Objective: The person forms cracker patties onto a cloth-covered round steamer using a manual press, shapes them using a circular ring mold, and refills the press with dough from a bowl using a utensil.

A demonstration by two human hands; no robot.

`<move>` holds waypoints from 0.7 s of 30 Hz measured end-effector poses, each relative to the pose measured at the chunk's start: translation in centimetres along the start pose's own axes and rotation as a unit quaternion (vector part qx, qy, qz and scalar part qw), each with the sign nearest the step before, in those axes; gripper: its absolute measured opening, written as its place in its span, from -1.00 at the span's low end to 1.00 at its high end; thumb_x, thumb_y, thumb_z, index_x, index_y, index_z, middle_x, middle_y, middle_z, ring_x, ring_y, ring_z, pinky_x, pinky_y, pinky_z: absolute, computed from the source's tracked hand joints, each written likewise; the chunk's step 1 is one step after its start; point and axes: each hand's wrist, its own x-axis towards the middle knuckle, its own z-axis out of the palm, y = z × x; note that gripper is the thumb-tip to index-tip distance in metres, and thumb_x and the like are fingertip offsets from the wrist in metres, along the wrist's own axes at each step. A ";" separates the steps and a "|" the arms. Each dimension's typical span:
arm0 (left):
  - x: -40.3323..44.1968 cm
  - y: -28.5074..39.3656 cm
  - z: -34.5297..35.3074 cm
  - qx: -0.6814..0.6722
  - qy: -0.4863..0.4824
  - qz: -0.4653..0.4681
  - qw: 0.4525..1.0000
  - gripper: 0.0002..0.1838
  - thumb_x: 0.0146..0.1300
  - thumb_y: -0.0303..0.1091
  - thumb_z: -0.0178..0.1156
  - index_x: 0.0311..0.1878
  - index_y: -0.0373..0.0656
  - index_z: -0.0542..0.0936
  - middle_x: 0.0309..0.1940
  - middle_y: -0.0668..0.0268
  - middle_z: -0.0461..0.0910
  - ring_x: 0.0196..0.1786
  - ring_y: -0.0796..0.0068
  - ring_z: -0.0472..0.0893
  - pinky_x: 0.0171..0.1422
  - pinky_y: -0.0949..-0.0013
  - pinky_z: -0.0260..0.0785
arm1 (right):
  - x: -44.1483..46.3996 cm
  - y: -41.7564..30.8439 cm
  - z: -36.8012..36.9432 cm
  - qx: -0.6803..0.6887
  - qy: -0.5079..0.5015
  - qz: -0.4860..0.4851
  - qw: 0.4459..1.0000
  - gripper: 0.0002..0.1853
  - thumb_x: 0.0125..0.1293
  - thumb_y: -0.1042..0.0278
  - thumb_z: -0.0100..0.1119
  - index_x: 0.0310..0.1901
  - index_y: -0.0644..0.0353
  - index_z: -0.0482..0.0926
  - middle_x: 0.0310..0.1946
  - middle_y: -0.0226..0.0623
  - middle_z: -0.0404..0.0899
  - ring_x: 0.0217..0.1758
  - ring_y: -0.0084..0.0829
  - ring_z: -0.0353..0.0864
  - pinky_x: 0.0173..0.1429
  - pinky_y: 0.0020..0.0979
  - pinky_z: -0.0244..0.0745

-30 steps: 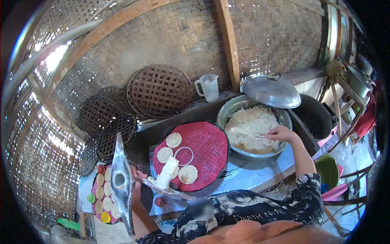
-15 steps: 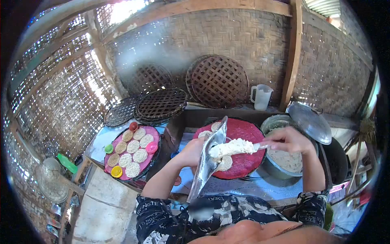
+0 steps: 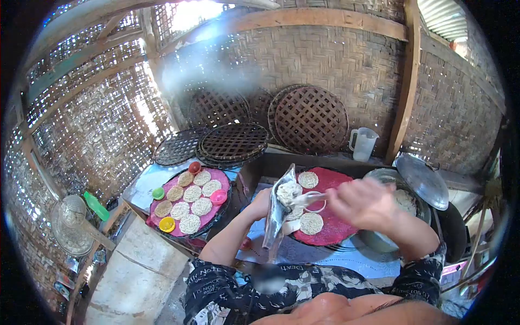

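My left hand (image 3: 262,205) grips a shiny silvery bag (image 3: 275,218), its mouth spread toward the right. White dough (image 3: 288,192) sits in that opening. My right hand (image 3: 362,201), blurred by motion, holds a pale-handled utensil (image 3: 318,199) whose head is in the dough and hidden by it. Below lies a round tray with a red sheet (image 3: 333,234), bearing several pale textured discs (image 3: 311,223) and a white ring (image 3: 323,205). Behind my right forearm stands a large pot (image 3: 379,242) containing pale dough.
On the left, another round tray (image 3: 208,226) carries pale and tan discs beside small coloured moulds (image 3: 167,224). Woven racks (image 3: 310,119) lean on the back wall, near a clear jug (image 3: 365,144). A metal lid (image 3: 422,180) tilts behind the pot.
The utensil's long load of dough has gone into the bag's mouth. My right hand has moved left and lower, over the red sheet. The camera view has shifted slightly.
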 end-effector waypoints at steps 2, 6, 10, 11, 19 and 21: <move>0.0 -1.8 0.0 -0.117 0.030 -0.054 0.991 -0.58 0.00 -0.23 0.20 -0.04 -0.18 0.55 -0.20 0.04 0.60 -0.12 0.16 0.59 -0.02 0.26 0.38 | -1.5 1.6 -0.9 0.013 0.048 0.100 0.994 -0.76 -0.19 0.28 0.28 -0.40 0.06 0.55 -0.54 -0.50 0.44 -0.52 -0.50 0.45 -0.50 -0.46 0.26; -0.5 0.6 -0.9 -0.008 0.031 -0.044 0.999 -0.59 0.00 -0.16 0.18 -0.10 -0.21 0.56 -0.20 -0.02 0.58 -0.09 0.05 0.57 -0.01 0.19 0.37 | -1.6 3.0 -1.0 0.030 0.113 0.178 0.977 -0.73 -0.22 0.25 0.33 -0.40 0.06 0.56 -0.65 -0.49 0.29 -0.59 -0.46 0.37 -0.52 -0.42 0.22; 0.1 1.5 -0.4 0.034 0.047 -0.019 0.998 -0.61 0.02 -0.14 0.13 -0.17 -0.25 0.56 -0.22 -0.06 0.56 -0.12 -0.04 0.54 -0.05 0.11 0.37 | -1.5 2.6 0.1 0.044 0.088 0.130 0.987 -0.80 -0.18 0.28 0.28 -0.44 0.05 0.53 -0.66 -0.51 0.27 -0.58 -0.51 0.37 -0.53 -0.44 0.22; 0.1 2.1 -0.6 0.049 0.042 -0.019 0.998 -0.61 0.03 -0.15 0.12 -0.17 -0.25 0.55 -0.23 -0.06 0.56 -0.13 -0.06 0.54 -0.05 0.09 0.37 | -1.4 2.3 0.6 0.047 0.088 0.122 0.987 -0.81 -0.17 0.29 0.26 -0.44 0.05 0.52 -0.66 -0.52 0.26 -0.58 -0.52 0.36 -0.53 -0.45 0.22; 1.4 1.4 1.0 0.092 0.007 0.000 0.996 -0.66 0.03 -0.20 0.07 -0.24 -0.28 0.56 -0.25 -0.07 0.56 -0.17 -0.08 0.54 -0.08 0.05 0.38 | -0.6 -0.5 3.0 0.047 0.022 0.067 0.996 -0.74 -0.06 0.34 0.11 -0.25 0.09 0.52 -0.59 -0.53 0.29 -0.49 -0.55 0.40 -0.50 -0.46 0.27; 1.4 0.2 0.6 0.092 0.013 -0.019 0.995 -0.66 0.04 -0.20 0.08 -0.24 -0.28 0.56 -0.27 -0.06 0.57 -0.17 -0.06 0.55 -0.08 0.07 0.38 | -1.3 0.5 2.9 0.053 0.040 0.102 0.993 -0.70 -0.14 0.31 0.23 -0.27 0.07 0.54 -0.61 -0.51 0.35 -0.53 -0.50 0.44 -0.48 -0.43 0.31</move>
